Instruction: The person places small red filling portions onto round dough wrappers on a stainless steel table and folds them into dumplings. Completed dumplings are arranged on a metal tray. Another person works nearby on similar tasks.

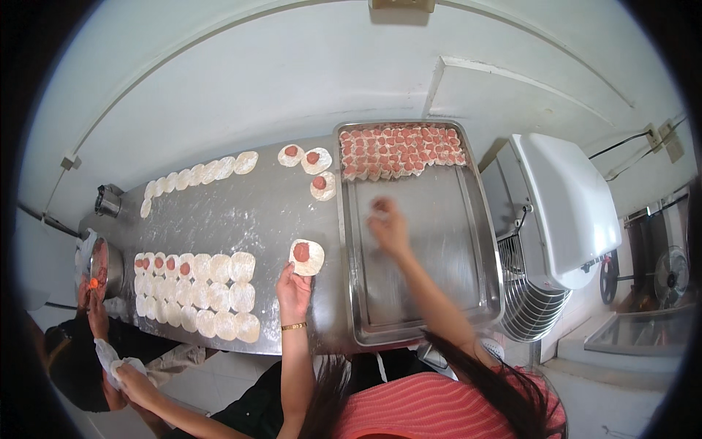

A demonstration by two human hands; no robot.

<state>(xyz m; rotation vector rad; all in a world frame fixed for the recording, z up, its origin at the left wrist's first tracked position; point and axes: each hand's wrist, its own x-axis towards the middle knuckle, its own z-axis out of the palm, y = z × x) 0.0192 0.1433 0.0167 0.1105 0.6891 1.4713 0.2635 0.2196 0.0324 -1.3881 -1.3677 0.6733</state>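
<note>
My left hand (294, 294), with a gold bracelet at its wrist, pinches the near edge of a round dough wrapper (314, 262). A lump of pink meat filling (301, 252) sits on that wrapper. My right hand (389, 228) is over the bare part of a large metal tray (420, 338), its fingers curled and smeared by motion. Whether anything is in those fingers I cannot make out. Packed rows of filled dough pieces (402, 150) with pink meat showing on top cover the tray's far end. Several filled wrappers (320, 186) lie beside the tray's left rim.
Flat wrappers (219, 293) lie in overlapping rows on the floured metal table (212, 223), a few topped with meat. Another line of wrappers (208, 172) curves along the back. At left, other people's hands (95, 304) are by a metal bowl (113, 272). A white machine (563, 205) stands right.
</note>
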